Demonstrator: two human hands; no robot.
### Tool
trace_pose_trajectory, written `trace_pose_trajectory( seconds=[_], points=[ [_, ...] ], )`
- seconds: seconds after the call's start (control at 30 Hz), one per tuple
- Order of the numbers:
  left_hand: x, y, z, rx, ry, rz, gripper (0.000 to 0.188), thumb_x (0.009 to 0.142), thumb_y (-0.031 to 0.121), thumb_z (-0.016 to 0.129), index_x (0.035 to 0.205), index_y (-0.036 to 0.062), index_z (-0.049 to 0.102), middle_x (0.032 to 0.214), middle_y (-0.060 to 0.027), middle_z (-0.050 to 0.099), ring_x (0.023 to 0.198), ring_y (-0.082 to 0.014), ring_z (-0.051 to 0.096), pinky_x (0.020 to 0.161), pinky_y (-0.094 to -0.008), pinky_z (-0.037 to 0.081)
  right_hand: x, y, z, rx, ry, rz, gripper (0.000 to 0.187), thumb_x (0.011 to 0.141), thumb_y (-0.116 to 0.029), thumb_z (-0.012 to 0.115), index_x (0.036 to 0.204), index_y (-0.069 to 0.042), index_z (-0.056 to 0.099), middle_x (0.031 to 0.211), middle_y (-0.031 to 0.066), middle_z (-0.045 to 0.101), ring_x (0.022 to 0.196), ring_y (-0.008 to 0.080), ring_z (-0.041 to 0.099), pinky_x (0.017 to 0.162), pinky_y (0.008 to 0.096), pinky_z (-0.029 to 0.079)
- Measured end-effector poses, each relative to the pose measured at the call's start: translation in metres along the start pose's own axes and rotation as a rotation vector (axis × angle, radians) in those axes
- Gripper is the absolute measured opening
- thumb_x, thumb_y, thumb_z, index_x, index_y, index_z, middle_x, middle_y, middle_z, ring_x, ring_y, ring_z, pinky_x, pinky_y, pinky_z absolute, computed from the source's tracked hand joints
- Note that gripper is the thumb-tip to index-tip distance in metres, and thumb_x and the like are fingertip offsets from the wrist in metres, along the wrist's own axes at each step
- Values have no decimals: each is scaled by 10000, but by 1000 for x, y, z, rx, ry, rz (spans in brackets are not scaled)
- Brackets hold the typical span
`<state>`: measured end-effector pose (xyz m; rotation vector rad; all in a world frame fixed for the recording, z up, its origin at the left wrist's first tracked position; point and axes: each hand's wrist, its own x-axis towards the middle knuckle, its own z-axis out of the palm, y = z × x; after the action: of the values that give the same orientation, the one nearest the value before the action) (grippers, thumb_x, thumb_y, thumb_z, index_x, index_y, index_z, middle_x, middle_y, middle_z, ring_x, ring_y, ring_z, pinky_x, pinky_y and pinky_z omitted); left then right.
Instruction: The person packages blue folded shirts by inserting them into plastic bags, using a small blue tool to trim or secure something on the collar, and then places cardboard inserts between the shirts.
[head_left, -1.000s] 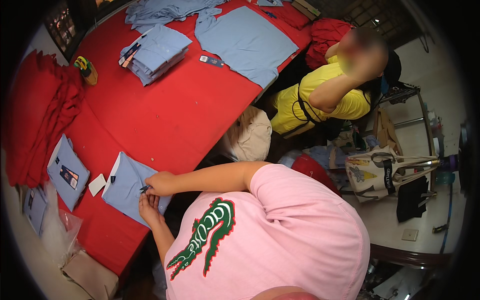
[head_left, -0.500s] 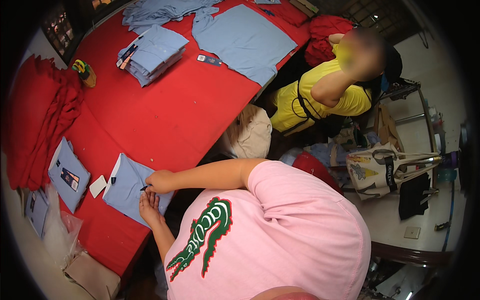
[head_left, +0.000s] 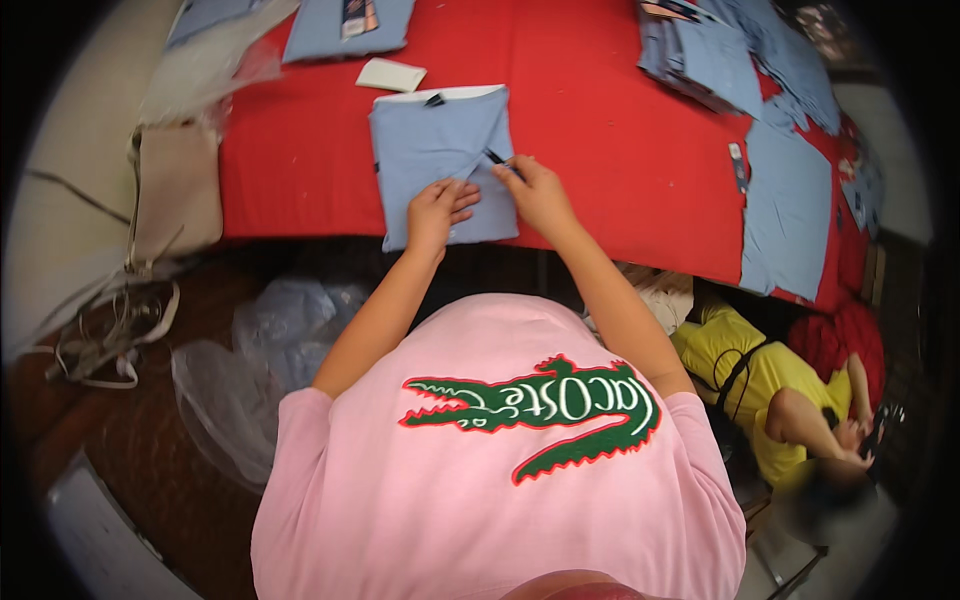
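Note:
A folded light-blue shirt [head_left: 410, 150] lies near the table's front edge, its white-lined neck with a dark label facing away from me. My left hand [head_left: 440, 212] rests on its lower middle, fingers stretched out flat over the cloth. In my right hand [head_left: 542, 198], at the shirt's right edge, is a small dark pointed tool [head_left: 495, 156]. Most of that tool is hidden by the fingers, so its exact kind does not show. A crease in the cloth runs between the tool and my left fingers.
Beyond the shirt are a white card [head_left: 391, 75] and another tagged blue shirt [head_left: 310, 35]. A stack of blue shirts [head_left: 715, 65] stands far right on the red-covered table [head_left: 590, 120]. A beige bag [head_left: 178, 190] is at left; a person in yellow [head_left: 745, 365] sits at right.
My view has swung round, so the table now lies straight ahead. My hands have moved slightly apart; the dark tool stays in my right hand.

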<state>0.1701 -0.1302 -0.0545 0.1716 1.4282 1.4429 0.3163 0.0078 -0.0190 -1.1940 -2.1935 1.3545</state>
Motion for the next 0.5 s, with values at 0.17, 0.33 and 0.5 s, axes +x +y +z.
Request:
trace_pose_trajectory(
  seconds=[0.17, 0.33, 0.5],
  points=[
    [-8, -3, 0, -74, 25, -14, 331, 1100, 266, 632, 1270, -16, 670, 1211, -163, 777, 1079, -229, 775, 860, -311, 608, -11, -25, -3, -88, -230, -14, 361, 1019, -379, 706, 1082, -24, 725, 811, 223, 703, 735, 363, 699, 675, 457, 531],
    [-8, -5, 2, -95, 13, -2, 301, 1099, 227, 620, 1262, -21, 670, 1181, -155, 775, 1057, -230, 778, 852, -313, 612, -9, -11, 7, -196, -270, -62, 345, 1016, -364, 699, 1137, -42, 722, 848, 228, 718, 778, 386, 716, 690, 471, 538],
    [-5, -1, -1, -122, 5, -34, 305, 1094, 217, 617, 1266, -31, 657, 1186, -151, 759, 1063, -246, 779, 861, -331, 625, -11, -11, 11, -132, -257, -19, 340, 1022, -370, 694, 1130, -49, 725, 858, 224, 720, 785, 377, 716, 699, 457, 538]
  ],
)
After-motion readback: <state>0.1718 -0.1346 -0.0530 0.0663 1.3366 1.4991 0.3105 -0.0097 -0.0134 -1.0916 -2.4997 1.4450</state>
